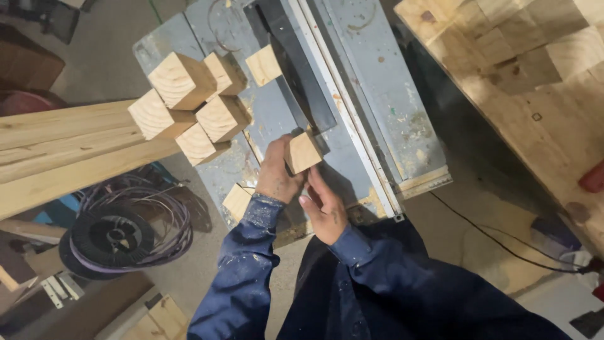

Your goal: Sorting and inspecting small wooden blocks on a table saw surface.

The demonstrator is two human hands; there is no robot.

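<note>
The right hand [324,211] rests open-fingered just under the small wooden block [304,152], and the left hand [277,173] grips that block with its fingers, on the grey metal bench [377,82]. The block looks light, stiff and rough-sawn, best held by its flat sides. Farther left, square timber ends [189,104] are stacked.

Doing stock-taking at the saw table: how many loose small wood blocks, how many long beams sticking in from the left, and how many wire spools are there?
Loose small wood blocks: 3 (one held by both hands, one further up the table, one at the near edge)
Long beams: 5
Wire spools: 1
Total: 9
</note>
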